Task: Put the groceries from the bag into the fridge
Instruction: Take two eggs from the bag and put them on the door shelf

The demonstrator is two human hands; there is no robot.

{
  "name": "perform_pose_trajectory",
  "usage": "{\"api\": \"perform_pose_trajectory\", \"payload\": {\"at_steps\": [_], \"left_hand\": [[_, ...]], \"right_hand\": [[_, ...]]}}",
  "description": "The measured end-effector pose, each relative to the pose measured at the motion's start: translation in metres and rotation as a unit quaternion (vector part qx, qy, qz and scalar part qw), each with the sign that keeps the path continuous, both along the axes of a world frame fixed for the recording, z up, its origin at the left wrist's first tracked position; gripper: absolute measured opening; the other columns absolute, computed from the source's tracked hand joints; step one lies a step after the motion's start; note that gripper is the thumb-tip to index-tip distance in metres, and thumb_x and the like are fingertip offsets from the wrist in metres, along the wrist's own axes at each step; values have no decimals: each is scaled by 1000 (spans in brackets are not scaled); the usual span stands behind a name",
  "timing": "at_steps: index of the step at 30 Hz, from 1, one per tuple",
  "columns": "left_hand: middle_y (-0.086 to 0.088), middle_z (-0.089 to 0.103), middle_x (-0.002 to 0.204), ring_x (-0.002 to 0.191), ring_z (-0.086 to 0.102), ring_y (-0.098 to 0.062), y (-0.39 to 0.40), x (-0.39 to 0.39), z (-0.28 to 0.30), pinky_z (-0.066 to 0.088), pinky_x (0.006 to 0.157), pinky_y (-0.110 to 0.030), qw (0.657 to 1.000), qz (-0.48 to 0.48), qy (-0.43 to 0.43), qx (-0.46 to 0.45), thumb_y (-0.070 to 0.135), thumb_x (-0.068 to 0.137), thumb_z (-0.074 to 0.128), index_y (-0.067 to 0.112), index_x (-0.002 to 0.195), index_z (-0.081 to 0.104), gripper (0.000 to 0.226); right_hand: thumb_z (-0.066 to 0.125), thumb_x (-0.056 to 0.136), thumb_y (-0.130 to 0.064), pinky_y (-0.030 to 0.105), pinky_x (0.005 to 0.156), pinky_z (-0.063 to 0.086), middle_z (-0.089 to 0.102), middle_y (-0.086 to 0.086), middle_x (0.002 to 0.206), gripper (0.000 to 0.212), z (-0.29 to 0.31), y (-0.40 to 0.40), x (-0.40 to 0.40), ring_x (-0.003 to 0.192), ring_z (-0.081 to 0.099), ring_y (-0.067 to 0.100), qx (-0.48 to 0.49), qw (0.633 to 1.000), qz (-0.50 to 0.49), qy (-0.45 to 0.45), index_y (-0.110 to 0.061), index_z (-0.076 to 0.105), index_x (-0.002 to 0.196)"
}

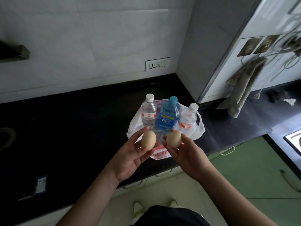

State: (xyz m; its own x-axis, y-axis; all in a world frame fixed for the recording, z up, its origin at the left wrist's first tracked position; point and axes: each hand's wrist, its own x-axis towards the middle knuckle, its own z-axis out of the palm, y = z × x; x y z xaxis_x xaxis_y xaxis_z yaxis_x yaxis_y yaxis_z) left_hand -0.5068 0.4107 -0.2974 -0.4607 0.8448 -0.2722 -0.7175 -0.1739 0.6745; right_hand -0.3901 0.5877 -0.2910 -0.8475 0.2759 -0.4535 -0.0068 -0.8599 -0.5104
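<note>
- Eggs: left hand [130,154] fingers cradle one egg [148,140]; right hand [184,154] fingers grip another [174,138], lightly, likely against cracking.
- Bottles [167,116] at twelve o'clock wait upright on the bag [197,132], on the worktop [73,128].

Two beige eggs [148,140] [174,138]. The middle bottle [167,116] is blue, the plastic bag [197,131] white with red print. The surface [73,128] is black

Three bottles [167,115] stand in row on bag [199,128], bag on counter [73,128]. Two eggs [148,140] before bottles, side by side. Socket [157,64] on wall behind.
</note>
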Motion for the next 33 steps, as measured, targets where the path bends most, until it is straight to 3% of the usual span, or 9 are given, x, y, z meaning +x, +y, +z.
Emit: {"api": "perform_pose_trajectory", "payload": {"at_steps": [6,9,11,13,15,17,22,27,33], "left_hand": [[-17,58,137,124,58,-34,-6,26,16,56,83,-27,999,21,-14,31,19,62,93,15,137,52,85],[-17,62,132,119,63,-31,-1,45,23,58,80,-27,998,52,-11,22,33,64,91,13,132,55,79],[-17,64,128,113,66,-29,5,60,26,58,76,-27,995,96,0,-13,44,62,90,13,126,60,77],[-16,66,125,108,68,-26,11,77,28,58,71,-24,990,136,8,-40,44,65,87,13,125,59,73],[-13,69,118,102,70,-23,18,98,30,57,67,-22,987,154,10,-48,34,83,74,15,122,59,47],[-8,72,110,97,72,-21,24,120,32,57,65,-21,986,162,2,-42,23,93,60,16,119,59,27],[-10,70,112,99,71,-26,35,171,34,58,65,-23,978,205,-14,-22,20,87,59,14,125,59,38],[-11,69,115,99,70,-24,21,209,38,58,68,-24,964,265,6,-34,20,85,58,12,121,60,37],[-13,69,112,96,70,-24,-34,249,44,58,68,-24,930,366,10,-38,20,86,57,14,116,64,32]], "right_hand": [[57,89,-26,33,82,56,59,29,123,48,7,8,25,107,63,35,26,999,12,21,0,52,130],[83,72,-31,34,87,54,59,27,125,63,8,12,41,112,61,36,53,997,32,51,-2,62,123],[87,65,-34,33,87,54,62,23,121,65,7,17,54,111,62,34,66,995,45,56,-6,65,120],[82,72,-33,33,87,54,63,22,117,60,9,22,68,109,63,32,60,995,54,60,-7,63,123],[63,86,-28,33,85,55,64,19,113,41,10,28,82,104,64,30,57,995,56,56,-8,63,122],[48,91,-24,32,84,55,65,16,110,36,11,35,96,101,65,28,81,993,72,47,-10,64,121],[47,90,-25,30,80,56,66,15,107,40,14,42,123,95,68,26,88,988,117,51,-11,58,125],[47,92,-26,27,78,56,63,22,118,43,13,28,134,98,66,29,69,981,177,41,-5,53,128],[49,88,-28,28,76,57,68,20,104,36,21,-16,133,92,68,28,46,961,268,43,-8,60,116]]}}
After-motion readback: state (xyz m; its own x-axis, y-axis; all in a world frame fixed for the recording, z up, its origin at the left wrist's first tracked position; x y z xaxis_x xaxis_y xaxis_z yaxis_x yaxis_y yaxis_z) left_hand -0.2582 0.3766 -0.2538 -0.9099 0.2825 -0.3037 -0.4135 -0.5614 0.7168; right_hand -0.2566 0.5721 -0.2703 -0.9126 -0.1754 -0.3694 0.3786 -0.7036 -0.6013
